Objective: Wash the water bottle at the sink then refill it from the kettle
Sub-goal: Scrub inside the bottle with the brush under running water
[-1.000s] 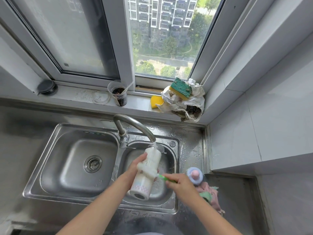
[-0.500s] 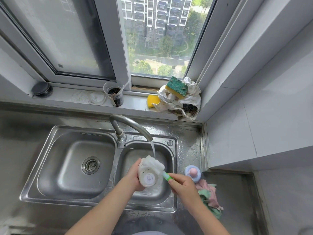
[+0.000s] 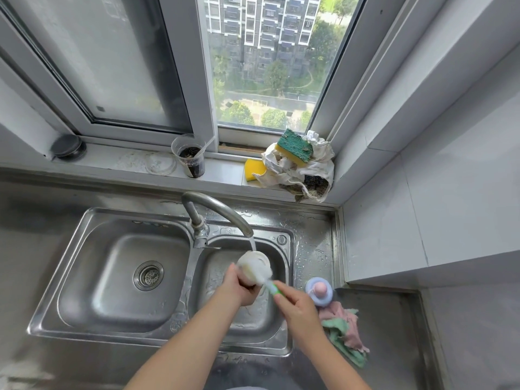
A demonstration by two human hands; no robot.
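Head view: your left hand (image 3: 239, 287) grips the water bottle (image 3: 254, 267), mouth tilted up under the tap stream (image 3: 252, 244); your right hand (image 3: 295, 304), just beside, pinches the brush (image 3: 271, 288) working its rim.

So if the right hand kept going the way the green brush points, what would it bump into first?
The right hand aims its green-handled brush up-left at the water bottle held by the left hand, so probably the bottle first; depth is unclear.
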